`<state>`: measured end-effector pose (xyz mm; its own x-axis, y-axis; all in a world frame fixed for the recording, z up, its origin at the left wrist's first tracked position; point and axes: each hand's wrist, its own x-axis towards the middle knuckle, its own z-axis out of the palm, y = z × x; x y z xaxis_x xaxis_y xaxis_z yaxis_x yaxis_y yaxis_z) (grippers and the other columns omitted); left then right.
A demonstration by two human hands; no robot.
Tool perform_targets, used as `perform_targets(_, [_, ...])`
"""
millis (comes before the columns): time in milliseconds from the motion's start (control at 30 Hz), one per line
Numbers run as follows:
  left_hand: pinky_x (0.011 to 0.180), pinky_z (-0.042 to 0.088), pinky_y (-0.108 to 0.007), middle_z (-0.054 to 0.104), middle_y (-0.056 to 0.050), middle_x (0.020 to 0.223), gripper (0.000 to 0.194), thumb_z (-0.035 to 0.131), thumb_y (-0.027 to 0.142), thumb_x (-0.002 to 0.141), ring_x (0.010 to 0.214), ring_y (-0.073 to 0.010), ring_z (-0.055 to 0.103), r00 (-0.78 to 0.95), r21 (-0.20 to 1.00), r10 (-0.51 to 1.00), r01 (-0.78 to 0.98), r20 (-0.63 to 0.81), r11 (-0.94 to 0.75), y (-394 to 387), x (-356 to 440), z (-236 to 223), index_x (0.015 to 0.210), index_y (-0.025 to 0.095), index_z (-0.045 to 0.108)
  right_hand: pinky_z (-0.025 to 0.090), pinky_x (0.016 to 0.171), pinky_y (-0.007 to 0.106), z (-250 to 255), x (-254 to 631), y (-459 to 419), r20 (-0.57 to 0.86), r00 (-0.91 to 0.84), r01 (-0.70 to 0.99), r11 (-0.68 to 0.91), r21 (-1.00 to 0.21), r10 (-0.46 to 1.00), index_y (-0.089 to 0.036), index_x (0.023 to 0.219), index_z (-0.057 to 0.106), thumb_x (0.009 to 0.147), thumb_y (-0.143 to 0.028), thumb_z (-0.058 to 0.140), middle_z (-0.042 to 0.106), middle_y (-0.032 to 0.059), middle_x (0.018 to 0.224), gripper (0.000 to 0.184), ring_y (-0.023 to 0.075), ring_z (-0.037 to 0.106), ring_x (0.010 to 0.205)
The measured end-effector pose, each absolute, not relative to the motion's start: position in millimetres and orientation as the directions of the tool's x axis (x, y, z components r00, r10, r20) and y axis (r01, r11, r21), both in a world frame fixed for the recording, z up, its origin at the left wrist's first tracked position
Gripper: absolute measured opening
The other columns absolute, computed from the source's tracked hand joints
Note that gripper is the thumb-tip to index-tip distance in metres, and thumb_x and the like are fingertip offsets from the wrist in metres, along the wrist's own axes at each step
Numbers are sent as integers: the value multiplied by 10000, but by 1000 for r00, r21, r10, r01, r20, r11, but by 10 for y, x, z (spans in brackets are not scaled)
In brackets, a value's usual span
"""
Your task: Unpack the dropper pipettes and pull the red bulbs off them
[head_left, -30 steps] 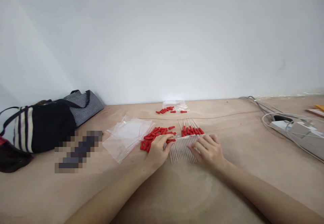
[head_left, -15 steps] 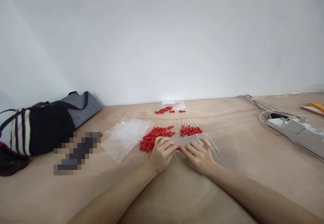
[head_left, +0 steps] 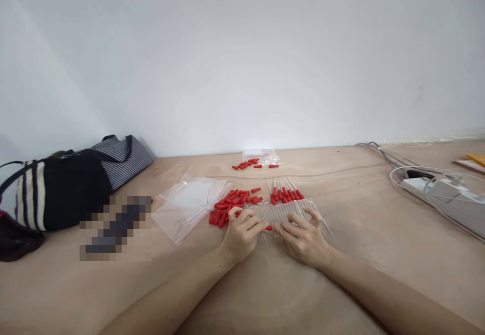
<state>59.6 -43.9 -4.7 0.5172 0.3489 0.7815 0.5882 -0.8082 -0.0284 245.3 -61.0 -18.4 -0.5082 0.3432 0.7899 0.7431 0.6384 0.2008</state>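
Note:
A small red rubber bulb (head_left: 269, 228) shows between the fingertips of my two hands. My left hand (head_left: 241, 235) pinches it from the left, fingers curled. Close on its other side, my right hand (head_left: 304, 238) is closed too, thumb and fingers together; what they grip is hidden. Beneath and behind both hands lies a row of thin clear glass tubes (head_left: 290, 208). Beyond that row are several tubes fitted with red bulbs (head_left: 285, 195), like droppers. A pile of loose red bulbs (head_left: 227, 204) sits just past my left hand.
Clear zip bags (head_left: 185, 201) lie left of the pile. Near the wall are more red bulbs (head_left: 248, 163) and a bag (head_left: 259, 155). A black and striped cloth bag (head_left: 76, 188) stands at left, beside a blurred patch. A power strip with cables (head_left: 443, 193) is at right.
Both hands have shifted slightly and their fingers have lifted a little, so more of the glass tubes shows between them. The red bulb stays between the fingertips.

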Motion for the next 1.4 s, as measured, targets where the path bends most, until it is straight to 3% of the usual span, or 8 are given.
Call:
perform_targets(167, [743,265,-361,660,28,664,212,438,114,833,704,-149,526,533,-52,323,572,782,-819,-439,556,-63,812,222,619,106,915,393,-104,2549,-634,783,-505,717,681,147,363,-196,795,602,782,-92,400,568,-52,557,228,95,494,676])
perform_targets(267, [735,280,-348,644,20,645,198,454,151,843,710,-153,533,441,-4,386,662,811,-749,-397,431,17,770,222,624,130,902,388,-28,2745,-584,792,-415,734,679,2,447,-223,773,622,807,-142,394,589,-42,562,244,102,510,675])
perform_targets(433, [714,374,-290,637,-13,786,140,517,216,819,772,-156,541,424,188,641,722,640,-665,-159,388,267,820,220,656,281,781,334,67,3082,-404,574,5,863,287,-416,819,-235,758,653,806,-326,440,658,3,679,237,138,558,666])
perform_targets(500, [706,391,-285,624,-25,793,127,550,212,790,782,-162,549,354,261,797,813,489,-521,14,472,328,825,219,672,334,679,289,64,3143,-340,396,132,852,100,-514,909,-226,747,660,785,-353,428,658,12,658,267,149,571,634])
perform_targets(600, [727,375,-346,635,-33,766,101,601,248,739,800,-211,557,304,265,853,859,424,-437,291,611,328,791,233,687,363,567,241,15,3187,-273,196,200,796,-42,-603,960,-207,727,663,748,-335,441,664,23,657,257,158,592,629])
perform_targets(933, [795,323,-380,628,-31,914,145,610,319,727,925,-223,521,224,285,864,881,451,-377,331,648,246,839,237,653,410,591,234,-155,3221,-151,143,191,794,-67,-604,971,-175,746,654,703,-235,495,679,45,712,175,169,624,680])
perform_targets(1167, [783,306,-351,623,-4,794,122,533,222,788,827,-167,540,381,171,632,752,675,-636,-258,305,139,733,237,641,419,583,235,-222,3229,-104,144,201,806,-80,-587,969,-158,816,646,733,-269,489,679,67,760,210,174,625,705])
perform_targets(1400, [752,328,-343,626,-4,760,122,534,221,786,780,-162,548,330,183,628,770,705,-611,-357,113,37,719,236,635,408,584,253,-208,3261,-101,172,187,831,-62,-553,967,-174,778,646,750,-275,469,679,65,775,206,184,618,707])
